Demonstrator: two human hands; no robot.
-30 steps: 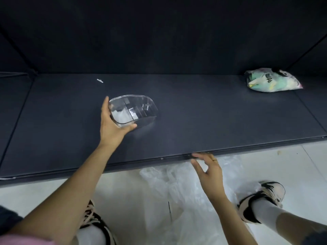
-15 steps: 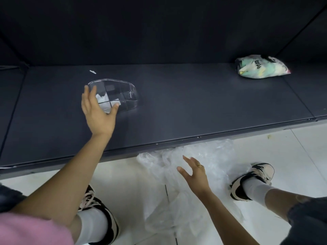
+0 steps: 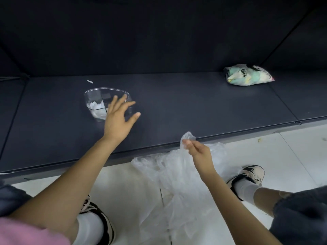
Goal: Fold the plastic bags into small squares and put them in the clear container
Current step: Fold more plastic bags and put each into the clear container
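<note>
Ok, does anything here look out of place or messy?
Mostly the plastic bags: they lie crumpled on the floor by the person's feet, not on the dark shelf. A small white scrap also lies loose behind the clear container.

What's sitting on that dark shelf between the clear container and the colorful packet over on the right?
Nothing but the open left hand beside the clear container. Past it, the head view shows bare dark shelf up to the colorful packet.

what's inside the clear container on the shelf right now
White folded plastic lies in the left compartment of the clear container. The left hand, fingers spread, covers much of the right compartment, so its contents cannot be seen.
</note>
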